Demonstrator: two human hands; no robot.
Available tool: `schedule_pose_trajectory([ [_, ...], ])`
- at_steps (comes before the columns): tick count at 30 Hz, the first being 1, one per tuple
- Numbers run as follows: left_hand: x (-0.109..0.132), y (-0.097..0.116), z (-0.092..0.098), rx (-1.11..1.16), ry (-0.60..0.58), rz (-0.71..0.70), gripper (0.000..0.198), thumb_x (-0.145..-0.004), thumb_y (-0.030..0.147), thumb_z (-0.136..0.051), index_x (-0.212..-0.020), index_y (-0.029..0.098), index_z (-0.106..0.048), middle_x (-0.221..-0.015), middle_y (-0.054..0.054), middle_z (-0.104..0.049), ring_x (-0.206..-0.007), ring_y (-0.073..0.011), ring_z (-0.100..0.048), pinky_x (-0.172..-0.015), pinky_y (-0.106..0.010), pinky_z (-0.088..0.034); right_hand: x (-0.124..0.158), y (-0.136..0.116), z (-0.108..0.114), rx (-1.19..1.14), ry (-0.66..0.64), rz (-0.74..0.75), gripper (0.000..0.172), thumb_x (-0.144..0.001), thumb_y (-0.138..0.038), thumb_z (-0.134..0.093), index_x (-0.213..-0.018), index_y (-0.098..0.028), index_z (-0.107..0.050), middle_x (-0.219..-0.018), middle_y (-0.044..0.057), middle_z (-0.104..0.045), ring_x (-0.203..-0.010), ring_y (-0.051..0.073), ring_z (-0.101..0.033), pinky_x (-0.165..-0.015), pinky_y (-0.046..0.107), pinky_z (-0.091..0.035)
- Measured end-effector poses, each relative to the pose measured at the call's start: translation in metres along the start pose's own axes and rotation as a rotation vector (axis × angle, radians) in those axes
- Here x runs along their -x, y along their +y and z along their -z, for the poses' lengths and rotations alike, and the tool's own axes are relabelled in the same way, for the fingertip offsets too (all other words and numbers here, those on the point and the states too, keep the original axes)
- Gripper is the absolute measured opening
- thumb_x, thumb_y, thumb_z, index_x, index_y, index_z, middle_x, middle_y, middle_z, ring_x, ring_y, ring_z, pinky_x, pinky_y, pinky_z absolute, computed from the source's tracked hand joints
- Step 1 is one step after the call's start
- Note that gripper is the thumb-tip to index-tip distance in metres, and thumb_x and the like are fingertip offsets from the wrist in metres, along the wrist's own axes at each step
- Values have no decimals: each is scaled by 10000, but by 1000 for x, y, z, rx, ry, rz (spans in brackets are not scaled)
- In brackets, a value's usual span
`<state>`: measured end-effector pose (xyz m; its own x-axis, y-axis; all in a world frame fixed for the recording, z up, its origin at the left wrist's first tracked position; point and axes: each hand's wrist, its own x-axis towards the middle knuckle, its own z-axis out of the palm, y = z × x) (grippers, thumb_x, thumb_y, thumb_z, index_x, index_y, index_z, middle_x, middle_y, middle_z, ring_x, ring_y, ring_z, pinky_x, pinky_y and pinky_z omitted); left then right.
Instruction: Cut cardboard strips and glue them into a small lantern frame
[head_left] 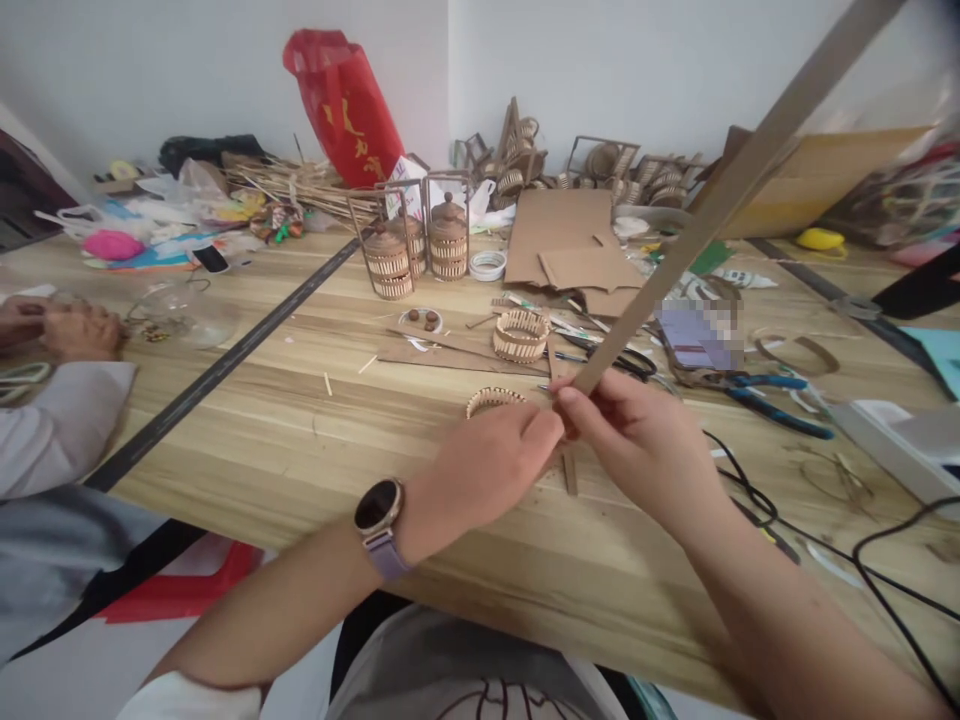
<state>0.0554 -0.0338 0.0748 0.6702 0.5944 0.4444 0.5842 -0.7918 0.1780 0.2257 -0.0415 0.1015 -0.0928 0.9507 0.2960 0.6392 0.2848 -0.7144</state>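
Note:
A long brown cardboard strip (697,235) rises slanting toward the upper right. My right hand (649,440) is closed on its lower part, thumb on top. My left hand (484,460), with a watch (379,510) on the wrist, is closed at the strip's bottom end, its fingertips meeting those of the right hand. What lies between the fingertips is mostly hidden. Just beyond the left hand is a ring of small wooden slats (491,397), partly covered by it. A fuller slatted ring (520,337) stands behind that, beside another brown strip (571,470) flat on the table.
Blue-handled pliers (784,405) and black cables (750,500) lie at right. Small lidded baskets in frames (448,245), a white tape roll (487,265) and cardboard sheets (562,235) stand farther back. Another person's hands (79,325) are at the left, near a clear plastic container (184,312).

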Motion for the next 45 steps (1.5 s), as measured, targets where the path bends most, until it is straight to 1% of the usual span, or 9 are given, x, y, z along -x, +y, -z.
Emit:
schedule_pose_trajectory([
  [2,1,-12,3,45,-92,-38,146,-971,281,-528,-972,143,-575,-958,-77,-672,-889,-208,-602,-762,-315,-471,1,10,5,9,-37,35,305,-901,-446,-506,-954,-208,-688,-777,47,-718,-681,189,-663,-638,305,-513],
  [6,6,-36,1,45,-236,18,445,-776,452,-772,-1093,181,-616,-1073,-76,-671,-1071,-284,-540,-909,-415,-440,7,31,12,-15,-188,111,254,-880,-410,-558,-988,-234,-705,-874,52,-743,-770,215,-684,-701,330,-545],
  [9,6,-38,-8,22,-344,23,357,-744,393,-812,-986,175,-667,-998,-74,-677,-1086,-283,-526,-938,-414,-415,10,38,8,-9,-291,151,199,-893,-360,-549,-978,-234,-677,-900,51,-740,-791,212,-690,-682,315,-554],
  [12,4,-35,-16,-1,-395,51,250,-760,329,-803,-884,150,-680,-915,-70,-676,-1058,-275,-526,-938,-405,-395,7,38,1,42,-373,251,170,-915,-276,-495,-964,-234,-652,-908,47,-731,-824,197,-690,-712,304,-557],
  [16,5,-35,-20,22,-372,41,183,-801,308,-766,-867,156,-687,-879,-50,-679,-1039,-261,-516,-958,-414,-361,2,36,-2,99,-388,343,180,-917,-214,-456,-955,-230,-631,-919,56,-724,-859,196,-687,-796,327,-555],
  [20,8,-37,-23,33,-341,51,171,-802,298,-766,-869,160,-690,-889,-41,-686,-1042,-257,-505,-969,-407,-347,-2,36,-3,134,-378,383,194,-918,-208,-449,-958,-219,-638,-909,65,-723,-878,207,-686,-794,334,-557],
  [32,10,-35,-25,88,-330,99,153,-838,304,-726,-883,160,-701,-840,-45,-660,-1046,-251,-482,-998,-412,-344,-5,33,-10,161,-387,402,216,-931,-199,-430,-967,-219,-642,-904,66,-714,-855,204,-677,-751,324,-550],
  [37,10,-32,-27,108,-288,111,181,-837,337,-732,-846,159,-705,-824,-42,-664,-1011,-252,-494,-977,-413,-350,-5,33,-10,148,-379,424,210,-941,-186,-420,-974,-224,-624,-938,60,-714,-867,193,-679,-743,300,-544],
  [45,11,-26,-30,88,-272,124,232,-890,365,-665,-901,136,-701,-869,-67,-686,-1080,-278,-475,-1018,-444,-336,-2,45,-18,150,-326,441,193,-961,-206,-408,-905,-221,-592,-872,57,-684,-842,197,-664,-721,304,-518],
])
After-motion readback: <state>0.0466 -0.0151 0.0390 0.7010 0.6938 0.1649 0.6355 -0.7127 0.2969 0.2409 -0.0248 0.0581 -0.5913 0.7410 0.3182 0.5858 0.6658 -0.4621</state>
